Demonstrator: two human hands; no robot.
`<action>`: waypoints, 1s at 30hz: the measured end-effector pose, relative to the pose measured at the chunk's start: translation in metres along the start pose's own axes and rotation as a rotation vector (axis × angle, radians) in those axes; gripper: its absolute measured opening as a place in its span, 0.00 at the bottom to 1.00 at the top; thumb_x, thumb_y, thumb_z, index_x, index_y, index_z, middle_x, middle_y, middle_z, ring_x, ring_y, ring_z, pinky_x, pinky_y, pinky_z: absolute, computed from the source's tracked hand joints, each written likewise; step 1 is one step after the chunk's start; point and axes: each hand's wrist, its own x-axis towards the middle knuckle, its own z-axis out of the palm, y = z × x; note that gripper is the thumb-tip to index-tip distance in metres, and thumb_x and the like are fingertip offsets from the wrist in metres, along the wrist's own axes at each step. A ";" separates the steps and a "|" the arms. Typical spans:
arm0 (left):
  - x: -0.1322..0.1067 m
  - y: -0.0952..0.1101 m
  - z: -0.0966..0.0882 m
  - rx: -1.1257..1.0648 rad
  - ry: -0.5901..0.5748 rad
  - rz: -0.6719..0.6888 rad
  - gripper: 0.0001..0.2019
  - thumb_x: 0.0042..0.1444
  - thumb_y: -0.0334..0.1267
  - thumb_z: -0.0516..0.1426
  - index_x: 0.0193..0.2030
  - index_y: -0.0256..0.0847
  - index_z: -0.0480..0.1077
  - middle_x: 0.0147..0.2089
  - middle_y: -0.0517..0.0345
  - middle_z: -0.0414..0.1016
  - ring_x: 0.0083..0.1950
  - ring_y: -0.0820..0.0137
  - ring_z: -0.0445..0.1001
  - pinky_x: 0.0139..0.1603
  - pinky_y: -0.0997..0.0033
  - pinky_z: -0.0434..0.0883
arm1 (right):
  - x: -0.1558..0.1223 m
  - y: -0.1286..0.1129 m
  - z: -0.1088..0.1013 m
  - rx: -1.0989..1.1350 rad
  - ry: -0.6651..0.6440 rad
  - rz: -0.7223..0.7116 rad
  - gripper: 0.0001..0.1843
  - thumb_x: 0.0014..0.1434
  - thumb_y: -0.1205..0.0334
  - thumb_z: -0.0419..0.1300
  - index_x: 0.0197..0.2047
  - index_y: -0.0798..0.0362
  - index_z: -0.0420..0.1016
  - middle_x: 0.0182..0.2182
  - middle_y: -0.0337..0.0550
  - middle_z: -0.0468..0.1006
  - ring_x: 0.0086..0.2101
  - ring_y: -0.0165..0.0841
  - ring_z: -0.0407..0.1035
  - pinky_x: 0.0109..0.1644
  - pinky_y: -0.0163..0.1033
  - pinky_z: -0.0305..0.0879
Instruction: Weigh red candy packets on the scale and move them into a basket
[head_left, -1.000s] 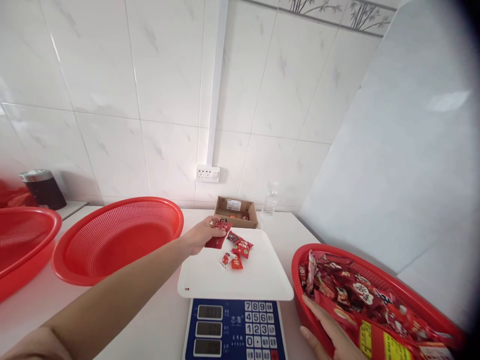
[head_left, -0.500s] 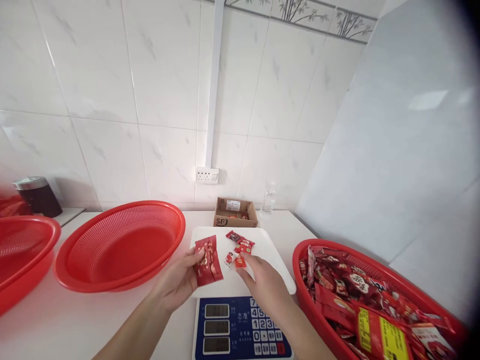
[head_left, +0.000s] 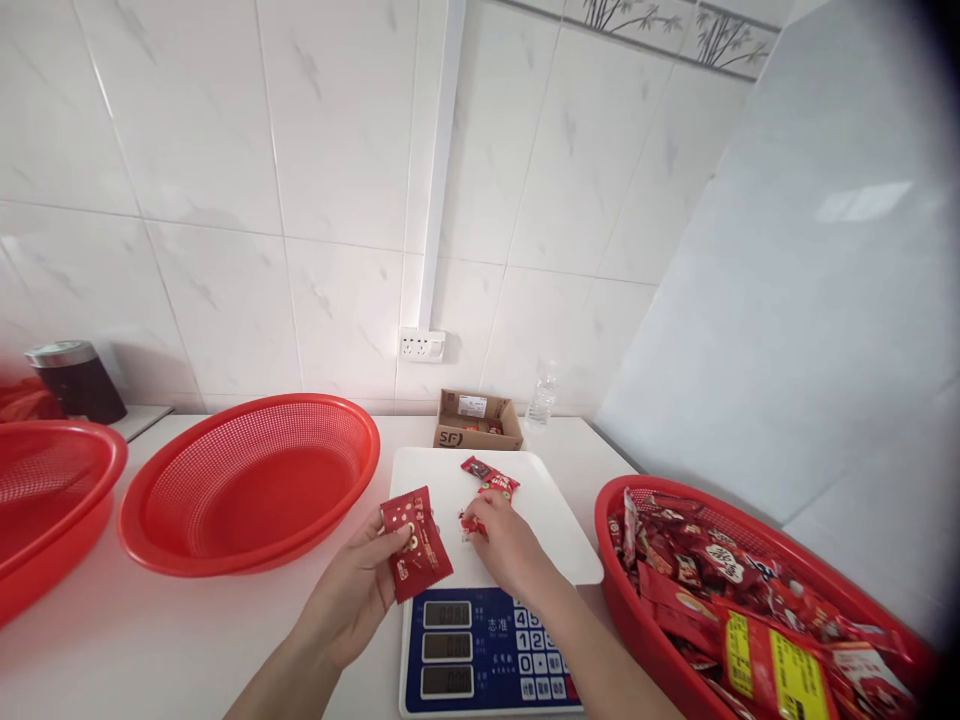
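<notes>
My left hand [head_left: 352, 595] grips a flat red packet [head_left: 415, 543] by its lower edge, just left of the scale's white tray [head_left: 551, 520]. On that tray my right hand [head_left: 508, 545] is pinched on small red-and-white candies [head_left: 469, 524] at its fingertips. Two more wrapped candies [head_left: 489, 476] lie further back on the tray. The scale's blue panel [head_left: 487, 648], with its displays and keypad, faces me below both hands.
An empty red mesh basket [head_left: 251, 482] sits left of the scale, with another red basket [head_left: 45, 500] at the far left. A red basket [head_left: 750, 600] full of snack packets stands on the right. A small cardboard box [head_left: 478, 420], a water bottle [head_left: 541, 398] and a dark jar [head_left: 75, 382] stand by the tiled wall.
My left hand drew the red packet back from the far end of the tray toward me. My right hand left the right basket and came onto the tray, closing on the small candies.
</notes>
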 end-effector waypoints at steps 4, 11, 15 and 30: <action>0.004 -0.009 0.004 0.136 0.067 0.121 0.34 0.56 0.33 0.57 0.65 0.58 0.47 0.53 0.58 0.73 0.49 0.65 0.74 0.48 0.62 0.73 | 0.003 0.008 0.003 0.116 0.047 -0.011 0.13 0.49 0.78 0.50 0.31 0.52 0.69 0.39 0.43 0.72 0.40 0.35 0.68 0.45 0.40 0.62; 0.011 -0.011 0.002 0.530 0.101 0.216 0.17 0.58 0.40 0.54 0.55 0.48 0.65 0.57 0.57 0.68 0.54 0.65 0.68 0.50 0.70 0.69 | 0.009 0.012 0.004 0.200 0.086 -0.044 0.13 0.46 0.79 0.49 0.21 0.51 0.63 0.28 0.39 0.72 0.33 0.32 0.67 0.38 0.36 0.61; 0.013 -0.010 0.002 0.558 0.090 0.198 0.20 0.58 0.41 0.54 0.58 0.50 0.62 0.58 0.57 0.67 0.55 0.64 0.68 0.53 0.67 0.68 | 0.007 0.012 0.000 0.245 0.124 0.008 0.12 0.46 0.77 0.48 0.23 0.51 0.65 0.27 0.39 0.74 0.33 0.33 0.68 0.38 0.37 0.61; 0.017 -0.010 0.002 0.595 0.100 0.218 0.27 0.56 0.46 0.57 0.61 0.50 0.57 0.59 0.53 0.66 0.57 0.61 0.67 0.54 0.66 0.67 | 0.000 -0.003 0.004 0.008 0.043 -0.003 0.08 0.52 0.61 0.62 0.36 0.54 0.73 0.41 0.51 0.71 0.45 0.43 0.65 0.49 0.47 0.63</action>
